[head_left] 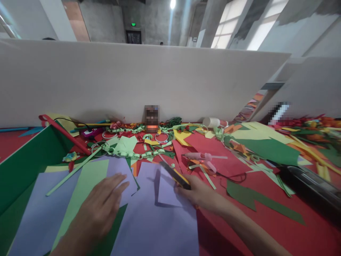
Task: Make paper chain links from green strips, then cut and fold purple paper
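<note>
My right hand [195,193] is closed around a yellow-and-black utility knife [177,176], its dark end pointing away to the upper left. Under that hand a small lavender piece of paper [169,190] is tilted up and casts a shadow on a large lavender sheet [157,227]; whether the fingers also pinch it is unclear. My left hand [102,202], slightly blurred, hovers with outstretched fingers and holds nothing. Below it lie a light green sheet [82,192] and another lavender sheet [53,192].
A pink glue gun [202,160] with a cord lies on red paper. A light green paper chain [149,154], a rolled green paper stick [71,174] and scraps lie behind my hands. A green board [32,160] stands left, a black device [314,192] right. A white panel [133,81] closes the back.
</note>
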`<state>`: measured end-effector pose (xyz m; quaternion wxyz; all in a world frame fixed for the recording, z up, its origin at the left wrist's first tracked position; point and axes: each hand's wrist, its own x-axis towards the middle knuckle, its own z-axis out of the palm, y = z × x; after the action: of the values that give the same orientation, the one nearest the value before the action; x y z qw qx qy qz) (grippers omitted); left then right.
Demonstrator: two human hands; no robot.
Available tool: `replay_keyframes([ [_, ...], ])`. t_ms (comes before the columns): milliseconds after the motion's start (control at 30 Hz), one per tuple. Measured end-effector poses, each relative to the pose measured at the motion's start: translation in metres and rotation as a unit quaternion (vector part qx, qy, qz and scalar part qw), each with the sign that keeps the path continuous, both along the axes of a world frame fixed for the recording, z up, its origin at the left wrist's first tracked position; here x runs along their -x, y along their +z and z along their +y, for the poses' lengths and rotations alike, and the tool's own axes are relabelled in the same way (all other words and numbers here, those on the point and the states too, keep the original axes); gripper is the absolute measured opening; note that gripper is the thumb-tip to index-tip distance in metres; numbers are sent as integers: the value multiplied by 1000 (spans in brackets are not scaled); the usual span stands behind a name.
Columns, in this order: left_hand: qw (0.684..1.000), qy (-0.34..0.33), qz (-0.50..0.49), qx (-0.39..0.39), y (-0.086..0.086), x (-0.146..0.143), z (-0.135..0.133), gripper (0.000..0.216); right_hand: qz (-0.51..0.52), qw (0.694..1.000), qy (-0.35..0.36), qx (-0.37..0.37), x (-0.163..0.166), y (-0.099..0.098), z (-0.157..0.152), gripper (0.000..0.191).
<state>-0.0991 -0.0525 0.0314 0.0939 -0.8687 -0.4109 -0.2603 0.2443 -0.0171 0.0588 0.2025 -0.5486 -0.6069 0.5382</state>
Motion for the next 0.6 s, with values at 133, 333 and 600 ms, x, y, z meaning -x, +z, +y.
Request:
replay_keyframes([
  [133,996,-87,13,35,9,-43,-10,45,-25,999,8,-43,20,-13,10,14],
  [333,938,-143,125,290,1,-69,10,70,-117,979,-41,-162,14,-18,17,30],
  [600,922,-134,106,347,-13,-60,38,82,-120,969,-74,-203,-11,0,-4,38],
])
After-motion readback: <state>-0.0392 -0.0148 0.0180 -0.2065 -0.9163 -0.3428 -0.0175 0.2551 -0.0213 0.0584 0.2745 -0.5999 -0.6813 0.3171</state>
